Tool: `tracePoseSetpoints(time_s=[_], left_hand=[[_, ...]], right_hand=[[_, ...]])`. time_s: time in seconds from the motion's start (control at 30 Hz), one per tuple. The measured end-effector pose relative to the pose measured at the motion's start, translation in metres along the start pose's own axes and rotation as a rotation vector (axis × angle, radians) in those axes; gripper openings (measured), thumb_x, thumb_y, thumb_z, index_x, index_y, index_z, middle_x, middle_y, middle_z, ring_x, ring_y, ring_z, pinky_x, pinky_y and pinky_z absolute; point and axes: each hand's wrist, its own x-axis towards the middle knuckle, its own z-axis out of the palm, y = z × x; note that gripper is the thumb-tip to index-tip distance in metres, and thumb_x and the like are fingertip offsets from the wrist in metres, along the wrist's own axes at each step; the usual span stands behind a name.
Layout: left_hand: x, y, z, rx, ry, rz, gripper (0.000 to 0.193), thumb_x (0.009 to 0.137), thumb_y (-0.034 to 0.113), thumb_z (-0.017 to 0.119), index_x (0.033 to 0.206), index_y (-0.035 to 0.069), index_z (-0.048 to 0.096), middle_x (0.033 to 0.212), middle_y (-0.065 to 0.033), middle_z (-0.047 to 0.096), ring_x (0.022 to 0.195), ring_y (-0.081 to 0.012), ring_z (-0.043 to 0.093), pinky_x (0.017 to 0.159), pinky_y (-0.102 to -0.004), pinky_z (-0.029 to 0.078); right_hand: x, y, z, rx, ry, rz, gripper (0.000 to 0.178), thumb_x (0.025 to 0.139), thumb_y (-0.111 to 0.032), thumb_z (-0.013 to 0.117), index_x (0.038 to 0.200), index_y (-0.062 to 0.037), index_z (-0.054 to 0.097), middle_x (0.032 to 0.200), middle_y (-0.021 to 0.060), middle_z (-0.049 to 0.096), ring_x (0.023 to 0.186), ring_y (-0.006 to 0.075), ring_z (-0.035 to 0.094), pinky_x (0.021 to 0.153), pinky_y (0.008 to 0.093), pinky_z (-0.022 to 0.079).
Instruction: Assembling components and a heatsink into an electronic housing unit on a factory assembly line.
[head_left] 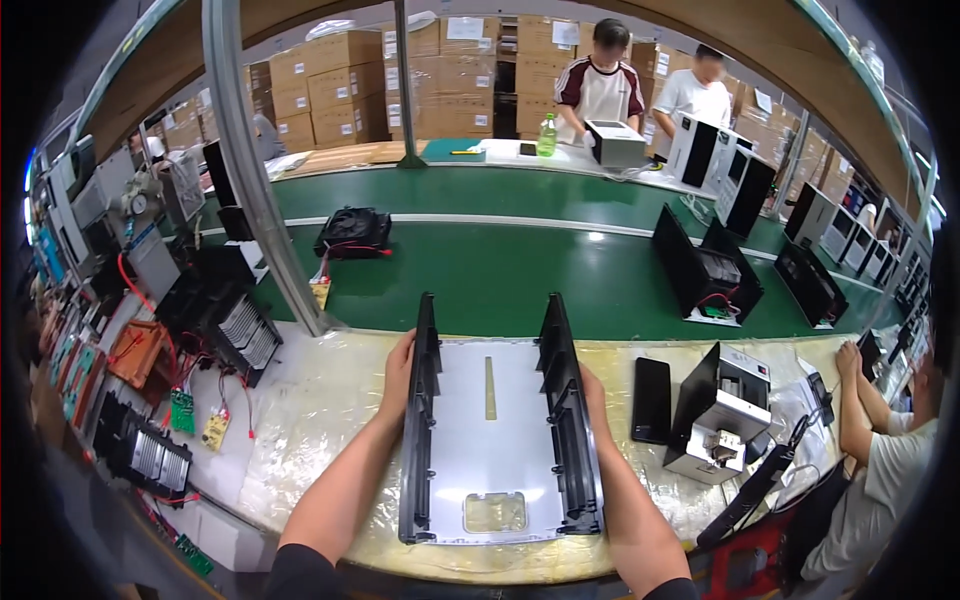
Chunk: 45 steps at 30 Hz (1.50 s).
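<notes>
A U-shaped appliance housing point(497, 435) stands before me, with a pale grey-white base and two upright black side walls. Its base has a narrow slot and, at the near end, a rounded rectangular cutout. My left hand point(399, 372) grips the left wall from outside, and my right hand point(594, 398) holds the right wall in the same way. Most of the fingers are hidden behind the walls. The housing is on or just above the film-covered bench point(310, 440); which of these, I cannot tell.
A black flat panel point(651, 400) and an opened metal-and-black unit point(718, 415) sit to the right. Fan assemblies, wires and a green circuit board point(182, 411) lie left. Beyond runs a green conveyor point(480, 280) with a black fan point(353, 232). A metal post point(262, 190) rises left; co-workers stand beyond and right.
</notes>
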Motion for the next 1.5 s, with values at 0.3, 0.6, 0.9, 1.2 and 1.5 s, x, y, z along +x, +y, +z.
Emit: tracePoseSetpoints(time_s=[0.3,0.6,0.9,1.2,1.5], left_hand=[[0.02,0.019,0.018,-0.074,0.081,-0.178,0.031,0.105,0.019,0.051,0.125,-0.003,0.06,0.096,-0.0044,0.066,0.085,-0.0111,0.061,0.075,-0.0262,0.05],[0.177,0.021,-0.028,1.276,0.457,0.531,0.037,0.081,0.021,0.072,0.109,-0.001,0.06,0.109,-0.0211,0.061,0.105,-0.0391,0.059,0.091,-0.0476,0.048],[0.243,-0.031,-0.16,1.778,0.354,0.225,0.049,0.075,0.033,0.082,0.107,0.007,0.056,0.113,-0.009,0.058,0.114,-0.0279,0.057,0.083,-0.0457,0.052],[0.237,-0.005,-0.137,1.269,0.414,0.276,0.04,0.086,0.034,0.067,0.107,0.001,0.06,0.109,-0.0153,0.062,0.109,-0.0373,0.059,0.083,-0.0504,0.052],[0.225,0.121,-0.066,-0.208,0.355,0.14,0.034,0.093,0.029,0.068,0.093,-0.005,0.071,0.088,-0.0043,0.066,0.082,-0.0131,0.057,0.077,-0.0301,0.046]], right_hand=[[0.006,0.0,-0.013,0.097,0.021,0.026,0.027,0.096,-0.011,0.058,0.117,0.0041,0.065,0.087,0.0026,0.064,0.077,0.0088,0.057,0.068,0.0247,0.049],[-0.036,0.005,-0.01,-0.116,0.117,0.005,0.024,0.095,-0.008,0.056,0.114,0.0045,0.065,0.094,0.0099,0.069,0.086,0.0167,0.065,0.08,0.0293,0.051],[-0.065,-0.034,0.08,-0.128,0.151,0.074,0.023,0.099,-0.007,0.053,0.115,0.0024,0.065,0.097,0.012,0.07,0.087,0.0156,0.066,0.079,0.0286,0.052],[-0.058,-0.02,0.076,-0.132,0.166,0.105,0.023,0.094,-0.005,0.053,0.111,0.0026,0.066,0.103,0.0173,0.071,0.094,0.0268,0.07,0.085,0.0339,0.054],[-0.017,-0.037,0.012,-0.104,0.31,-0.093,0.019,0.099,-0.004,0.057,0.113,0.0003,0.067,0.103,0.0042,0.069,0.099,0.0125,0.064,0.089,0.027,0.05]])
